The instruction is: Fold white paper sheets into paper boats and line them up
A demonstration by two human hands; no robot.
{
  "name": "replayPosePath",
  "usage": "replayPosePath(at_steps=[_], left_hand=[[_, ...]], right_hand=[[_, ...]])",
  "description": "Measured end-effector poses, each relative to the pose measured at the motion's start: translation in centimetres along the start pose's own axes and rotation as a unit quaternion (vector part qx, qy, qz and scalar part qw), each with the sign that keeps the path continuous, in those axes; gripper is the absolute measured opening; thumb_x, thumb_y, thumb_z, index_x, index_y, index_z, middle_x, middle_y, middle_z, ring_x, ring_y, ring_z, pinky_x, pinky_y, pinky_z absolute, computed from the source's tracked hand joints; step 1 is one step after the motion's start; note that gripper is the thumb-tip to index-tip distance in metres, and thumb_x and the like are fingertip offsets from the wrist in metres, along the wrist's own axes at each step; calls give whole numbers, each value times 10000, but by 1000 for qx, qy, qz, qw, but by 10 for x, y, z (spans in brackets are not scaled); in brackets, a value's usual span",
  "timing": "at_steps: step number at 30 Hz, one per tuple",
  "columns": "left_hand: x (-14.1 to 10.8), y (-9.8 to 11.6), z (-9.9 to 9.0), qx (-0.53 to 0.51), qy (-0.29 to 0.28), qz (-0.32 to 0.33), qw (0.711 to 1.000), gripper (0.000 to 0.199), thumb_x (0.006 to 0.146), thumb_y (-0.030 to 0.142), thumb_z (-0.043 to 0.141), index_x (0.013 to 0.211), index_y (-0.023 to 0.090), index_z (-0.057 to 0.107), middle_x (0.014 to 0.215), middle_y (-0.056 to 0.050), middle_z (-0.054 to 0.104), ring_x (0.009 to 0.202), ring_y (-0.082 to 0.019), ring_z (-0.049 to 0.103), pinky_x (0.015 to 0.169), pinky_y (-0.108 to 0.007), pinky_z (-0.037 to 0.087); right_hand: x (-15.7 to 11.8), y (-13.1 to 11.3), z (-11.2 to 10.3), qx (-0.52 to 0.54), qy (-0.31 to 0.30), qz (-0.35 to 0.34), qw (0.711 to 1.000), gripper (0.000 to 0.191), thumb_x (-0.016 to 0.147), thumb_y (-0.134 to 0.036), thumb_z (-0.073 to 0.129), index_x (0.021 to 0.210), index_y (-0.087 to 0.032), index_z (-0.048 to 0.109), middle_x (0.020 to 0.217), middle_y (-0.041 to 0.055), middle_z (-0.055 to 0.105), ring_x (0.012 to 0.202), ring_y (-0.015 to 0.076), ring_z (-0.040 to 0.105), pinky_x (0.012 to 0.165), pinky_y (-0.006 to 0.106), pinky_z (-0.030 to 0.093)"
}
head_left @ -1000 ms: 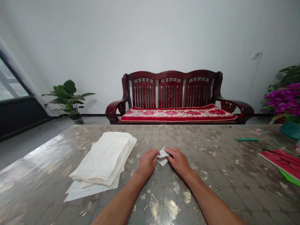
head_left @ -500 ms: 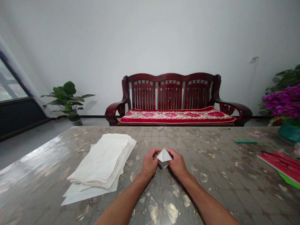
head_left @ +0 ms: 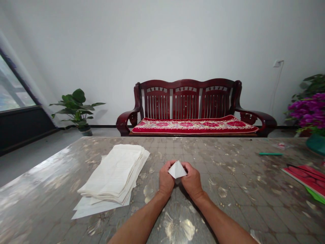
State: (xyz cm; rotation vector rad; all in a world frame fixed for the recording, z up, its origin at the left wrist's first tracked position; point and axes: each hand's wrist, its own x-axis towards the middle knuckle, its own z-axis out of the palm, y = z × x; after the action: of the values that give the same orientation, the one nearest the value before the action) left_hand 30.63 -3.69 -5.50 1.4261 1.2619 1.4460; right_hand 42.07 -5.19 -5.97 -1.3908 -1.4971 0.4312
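Note:
A small piece of folded white paper [head_left: 177, 170], roughly triangular with its point away from me, is held between both hands over the middle of the table. My left hand [head_left: 166, 178] grips its left side, fingers curled behind it. On the opposite side my right hand [head_left: 192, 181] pinches the right edge. The fingertips of both hands are partly hidden behind the paper. To the left of my hands lies a stack of white paper sheets [head_left: 114, 173], its lower sheets jutting out toward me.
The table [head_left: 236, 217] has a patterned cover. At right are a green pen [head_left: 270, 154], a red book [head_left: 303, 176] with glasses on it, and a teal pot [head_left: 316, 144] of purple flowers. Behind the table stands a wooden bench [head_left: 186, 105]; a potted plant [head_left: 78, 108] is at left.
The folded paper has turned: its front now shows one broad triangular face, and the lower flap seen before is out of sight. My hands have shifted slightly, and the whole view has moved a little.

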Motion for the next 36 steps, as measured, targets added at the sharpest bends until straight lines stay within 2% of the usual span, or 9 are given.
replayPosePath(at_steps=[7, 12, 17, 20, 23, 26, 28, 32, 36], left_hand=[[2, -2, -12, 40, 7, 19, 999, 161, 702, 209, 599, 824, 144, 682, 698, -9, 683, 651, -150, 590, 611, -226, 472], [0, -2, -16, 76, 15, 59, 995, 182, 709, 218, 595, 847, 145, 689, 729, -24, 692, 678, -164, 601, 653, -252, 497], [4, -3, -24, 106, 16, 89, 990, 188, 720, 201, 598, 868, 151, 703, 781, -46, 717, 734, -194, 643, 721, -292, 524], [6, -4, -30, 131, 9, 109, 985, 171, 727, 189, 600, 857, 165, 710, 782, -38, 720, 728, -187, 641, 733, -290, 522], [6, -4, -35, 159, -17, 114, 980, 159, 724, 173, 618, 847, 177, 719, 768, -30, 723, 708, -179, 641, 723, -278, 520], [5, -5, -38, 179, -29, 120, 976, 139, 731, 170, 625, 826, 193, 725, 750, -23, 725, 698, -176, 643, 698, -267, 515], [5, -5, -39, 189, -34, 135, 972, 120, 732, 179, 636, 812, 193, 726, 738, -23, 723, 684, -174, 641, 685, -266, 509], [2, -4, -37, 222, -70, 169, 958, 115, 723, 216, 693, 828, 190, 732, 740, -34, 724, 673, -173, 647, 676, -267, 498], [1, -5, -33, 252, -96, 189, 944, 74, 786, 217, 662, 813, 199, 728, 752, -43, 725, 695, -166, 658, 673, -252, 478]], right_hand=[[-10, -3, 2, -56, -26, -40, 997, 191, 818, -277, 490, 856, -217, 667, 744, 34, 709, 645, 168, 623, 623, 232, 409], [-11, -1, 2, -64, -42, -53, 996, 187, 813, -242, 464, 843, -215, 646, 735, 34, 698, 646, 165, 614, 625, 230, 402], [-13, -1, -3, 13, -102, -63, 993, 209, 821, -213, 469, 919, -200, 653, 746, 17, 692, 672, 157, 612, 657, 231, 427], [-11, -5, -5, 94, -129, -60, 985, 300, 800, -215, 510, 1063, -190, 652, 861, 27, 708, 714, 150, 613, 685, 236, 457], [-8, -7, -6, 198, -165, -28, 966, 437, 700, -202, 562, 1129, -179, 646, 972, 49, 708, 782, 167, 626, 713, 257, 484], [-4, -3, -8, 310, -238, 53, 919, 438, 631, -210, 573, 1052, -166, 686, 873, 41, 708, 779, 185, 632, 706, 273, 491], [-1, 1, -9, 353, -246, 109, 896, 384, 667, -257, 582, 1017, -158, 704, 813, 37, 697, 727, 173, 620, 666, 264, 482], [5, 7, -8, 370, -178, 162, 897, 390, 780, -502, 604, 925, -157, 715, 747, 31, 661, 616, 136, 562, 553, 236, 445], [8, 7, -4, 338, -150, 173, 913, 468, 702, -621, 688, 760, -157, 684, 602, -17, 571, 517, 103, 480, 460, 210, 386]])
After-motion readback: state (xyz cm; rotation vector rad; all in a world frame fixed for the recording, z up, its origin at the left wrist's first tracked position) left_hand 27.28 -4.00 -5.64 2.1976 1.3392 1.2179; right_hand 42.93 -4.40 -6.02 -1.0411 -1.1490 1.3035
